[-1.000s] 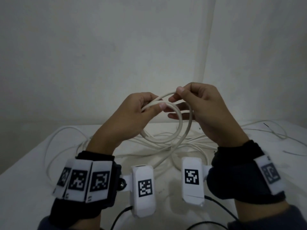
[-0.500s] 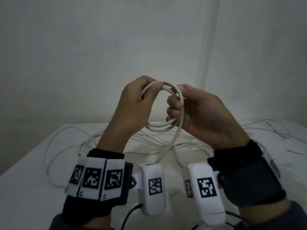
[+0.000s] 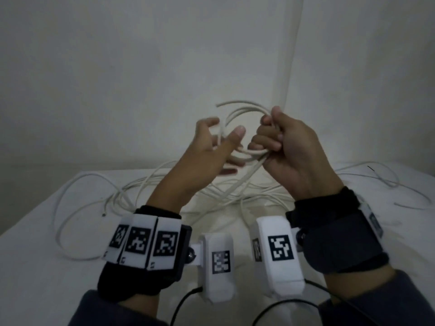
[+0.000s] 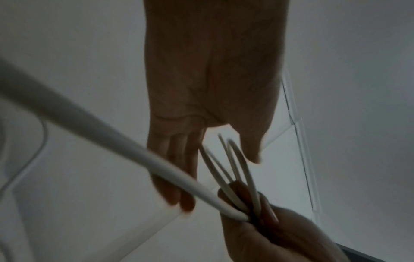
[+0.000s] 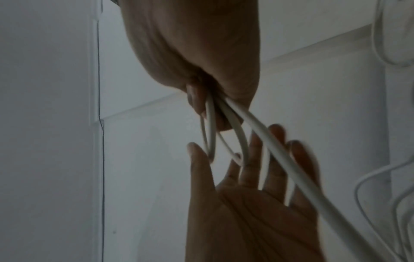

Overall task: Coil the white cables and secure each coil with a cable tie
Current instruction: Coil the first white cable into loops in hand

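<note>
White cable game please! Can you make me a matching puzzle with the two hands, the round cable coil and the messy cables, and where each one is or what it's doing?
Things:
1. left hand
2. right hand
3. round white cable coil
4. loose white cables

States:
A. lying on the white table
B. fingers spread open
C. held up in the air
D. fingers curled, gripping the coil

Pairs: 1-B, 2-D, 3-C, 4-A
</note>
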Motion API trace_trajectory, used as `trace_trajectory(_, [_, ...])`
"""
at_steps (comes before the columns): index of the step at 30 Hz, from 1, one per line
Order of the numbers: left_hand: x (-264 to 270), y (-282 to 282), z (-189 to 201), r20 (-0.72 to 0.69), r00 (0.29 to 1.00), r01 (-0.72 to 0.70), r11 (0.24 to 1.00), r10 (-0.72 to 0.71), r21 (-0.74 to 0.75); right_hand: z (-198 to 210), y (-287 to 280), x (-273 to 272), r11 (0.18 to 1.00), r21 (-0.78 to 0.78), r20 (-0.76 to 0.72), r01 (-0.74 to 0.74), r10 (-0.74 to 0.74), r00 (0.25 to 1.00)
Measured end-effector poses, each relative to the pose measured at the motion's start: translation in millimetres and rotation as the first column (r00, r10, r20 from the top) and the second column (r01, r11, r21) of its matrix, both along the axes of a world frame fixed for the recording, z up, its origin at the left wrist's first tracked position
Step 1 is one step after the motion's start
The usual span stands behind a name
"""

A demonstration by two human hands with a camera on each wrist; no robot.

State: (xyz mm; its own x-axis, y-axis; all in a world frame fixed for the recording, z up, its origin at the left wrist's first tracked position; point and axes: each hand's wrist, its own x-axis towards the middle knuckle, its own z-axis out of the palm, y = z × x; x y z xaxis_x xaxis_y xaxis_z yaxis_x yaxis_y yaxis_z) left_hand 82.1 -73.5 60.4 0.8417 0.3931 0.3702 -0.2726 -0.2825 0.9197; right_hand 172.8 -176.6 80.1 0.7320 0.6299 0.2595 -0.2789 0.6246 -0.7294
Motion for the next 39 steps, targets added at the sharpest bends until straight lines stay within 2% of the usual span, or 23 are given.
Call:
trace_trajectory(1, [-1,-2,-2,-0.123,0.989,0.084,0.996,-0.082,0.010,-1,-2,5,0.997,0.058,-0.049,0.047,-0.044,0.998])
trace_trajectory(3, [-2,-2,-8,-0.345,0.915,0.262,0.958,-0.209,0.113,-2,-6,14,0.982,0.132,-0.123,0.138,-0.122,0.985])
trace_trajectory(5, [1,4,-15,-0.437,0.874,0.336,0.913,-0.212,0.230,-4,-10,22,0.963,0.163,-0.171,0.215,-0.187,0.967])
trace_trajectory(9, [6,23,-20,-0.434,0.901,0.197,0.887,0.004,0.417,-9,-16,34,0.947,0.160,-0.237,0.280,-0.239,0.942])
trace_trajectory(10, [6,27,-21,-0.422,0.901,0.145,0.848,0.100,0.510,-11,-17,37,0.949,0.156,-0.247,0.274,-0.231,0.941])
trace_trajectory(12, [5,32,-21,-0.325,0.884,-0.021,0.722,0.337,0.692,-16,-16,39,0.958,0.134,-0.251,0.253,-0.215,0.944])
trace_trajectory(14, [4,33,-21,-0.160,0.833,-0.261,0.631,0.530,0.731,-20,-13,40,0.967,0.074,-0.223,0.244,-0.223,0.949])
trace_trajectory(15, [5,34,-21,-0.100,0.801,-0.360,0.609,0.590,0.706,-21,-11,39,0.969,0.043,-0.201,0.244,-0.231,0.952])
trace_trajectory(17, [5,34,-21,-0.073,0.745,-0.451,0.581,0.663,0.678,-23,-8,39,0.970,-0.015,-0.152,0.242,-0.241,0.958])
trace_trajectory(18, [6,35,-23,-0.087,0.740,-0.458,0.594,0.667,0.661,-24,-6,38,0.971,-0.043,-0.126,0.237,-0.240,0.963])
trace_trajectory(19, [7,37,-24,-0.111,0.756,-0.457,0.642,0.645,0.616,-25,-5,38,0.971,-0.070,-0.099,0.229,-0.235,0.967])
trace_trajectory(21, [11,40,-24,-0.102,0.824,-0.474,0.777,0.557,0.415,-28,-3,37,0.967,-0.137,-0.033,0.215,-0.222,0.975])
trace_trajectory(23, [11,34,-19,-0.043,0.857,-0.505,0.852,0.514,0.137,-30,0,34,0.955,-0.201,0.038,0.216,-0.213,0.976])
trace_trajectory(26, [9,28,-11,0.166,0.834,-0.493,0.846,0.526,-0.203,-33,6,28,0.941,-0.252,0.112,0.225,-0.203,0.973])
trace_trajectory(28, [6,25,-5,0.268,0.824,-0.386,0.840,0.500,-0.380,-33,10,23,0.938,-0.265,0.156,0.224,-0.188,0.970])
trace_trajectory(30, [3,27,-1,0.285,0.838,-0.283,0.818,0.465,-0.501,-33,12,19,0.936,-0.269,0.200,0.227,-0.176,0.964])
trace_trajectory(32, [2,31,1,0.241,0.872,-0.251,0.811,0.427,-0.529,-33,13,17,0.938,-0.275,0.230,0.213,-0.150,0.961])
trace_trajectory(34, [2,34,1,0.188,0.897,-0.272,0.836,0.399,-0.477,-31,12,14,0.935,-0.297,0.259,0.192,-0.115,0.959])
trace_trajectory(36, [3,34,0,0.166,0.906,-0.303,0.870,0.390,-0.389,-28,11,10,0.924,-0.334,0.320,0.185,-0.074,0.944])
trace_trajectory(39, [5,31,-3,0.187,0.893,-0.380,0.908,0.410,-0.174,-29,9,7,0.893,-0.373,0.470,0.252,-0.052,0.881])
